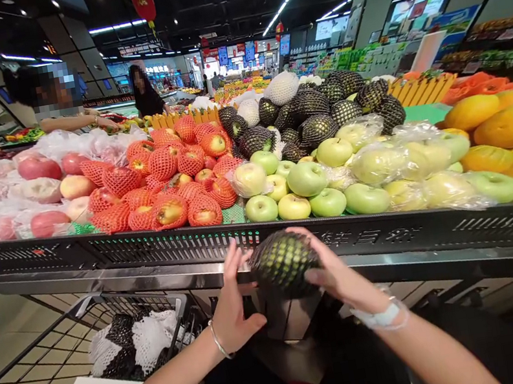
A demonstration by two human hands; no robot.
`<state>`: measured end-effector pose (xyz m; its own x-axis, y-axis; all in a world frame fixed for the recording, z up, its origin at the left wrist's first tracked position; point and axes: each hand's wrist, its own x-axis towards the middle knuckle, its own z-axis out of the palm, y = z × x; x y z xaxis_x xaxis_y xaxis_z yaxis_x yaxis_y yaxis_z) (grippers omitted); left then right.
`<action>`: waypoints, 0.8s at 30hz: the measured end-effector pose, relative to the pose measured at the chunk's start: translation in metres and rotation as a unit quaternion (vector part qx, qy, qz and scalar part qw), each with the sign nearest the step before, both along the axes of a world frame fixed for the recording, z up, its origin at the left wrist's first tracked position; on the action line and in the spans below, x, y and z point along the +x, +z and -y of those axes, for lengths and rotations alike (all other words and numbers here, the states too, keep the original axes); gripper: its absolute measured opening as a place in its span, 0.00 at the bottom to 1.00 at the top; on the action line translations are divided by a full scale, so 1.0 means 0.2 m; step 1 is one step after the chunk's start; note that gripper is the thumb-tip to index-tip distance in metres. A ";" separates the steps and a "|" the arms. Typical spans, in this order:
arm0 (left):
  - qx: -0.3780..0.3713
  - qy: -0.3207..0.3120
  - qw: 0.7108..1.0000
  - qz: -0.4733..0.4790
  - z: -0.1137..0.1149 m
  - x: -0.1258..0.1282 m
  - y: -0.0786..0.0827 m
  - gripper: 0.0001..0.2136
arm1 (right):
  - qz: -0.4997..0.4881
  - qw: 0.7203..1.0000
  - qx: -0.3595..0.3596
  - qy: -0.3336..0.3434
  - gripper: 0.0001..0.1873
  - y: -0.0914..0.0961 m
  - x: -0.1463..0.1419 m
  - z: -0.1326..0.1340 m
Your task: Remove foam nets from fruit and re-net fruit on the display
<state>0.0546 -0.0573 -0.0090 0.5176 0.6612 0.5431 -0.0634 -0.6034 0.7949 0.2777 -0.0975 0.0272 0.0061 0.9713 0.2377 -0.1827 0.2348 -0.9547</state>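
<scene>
- Left hand (234,310): fingers spread, grasping nothing, just left of the fruit; fingertip contact cannot be determined.
- Black-netted green fruit (286,264): located between the hands, in front of the display rack (148,248).
- Right hand (332,268): grips the fruit's right side, fingers at the top, thumb lower.

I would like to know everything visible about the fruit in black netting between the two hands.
The fruit is roundish and yellowish green, showing through dark, open mesh that looks like foam or plastic. It is held up before the display's black front edge. The right hand grips one side; the left hand is beside the other, contact unclear.
</scene>
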 end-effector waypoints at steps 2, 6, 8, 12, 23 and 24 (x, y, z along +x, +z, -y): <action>-0.013 0.013 1.000 0.014 -0.01 -0.03 0.05 0.33 | -0.013 0.994 0.044 -0.101 0.40 0.20 0.11 -0.07; -0.059 0.028 0.997 -0.038 -0.02 -0.03 0.08 0.23 | 0.134 0.889 0.238 -0.367 0.33 0.66 0.30 -0.39; -0.009 0.007 0.996 -0.093 -0.01 -0.01 0.07 0.22 | 0.208 0.858 0.286 -0.372 0.24 0.82 0.37 -0.61; 0.093 -0.030 0.975 -0.201 0.02 0.05 0.02 0.22 | 0.178 0.923 0.174 -0.294 0.16 0.83 0.44 -1.00; 0.066 0.082 0.984 -0.145 -0.12 -0.17 0.24 0.09 | 0.141 0.964 0.044 -0.222 0.19 0.68 0.47 -1.29; 0.048 0.143 0.982 -0.116 -0.18 -0.26 0.27 0.07 | 0.138 0.965 0.043 -0.221 0.20 0.68 0.48 -1.28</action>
<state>0.0022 -0.0220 0.0450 0.4351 0.7494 0.4992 0.2957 -0.6426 0.7069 0.3741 0.1578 0.1623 0.3395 0.8652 0.3691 0.2116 0.3121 -0.9262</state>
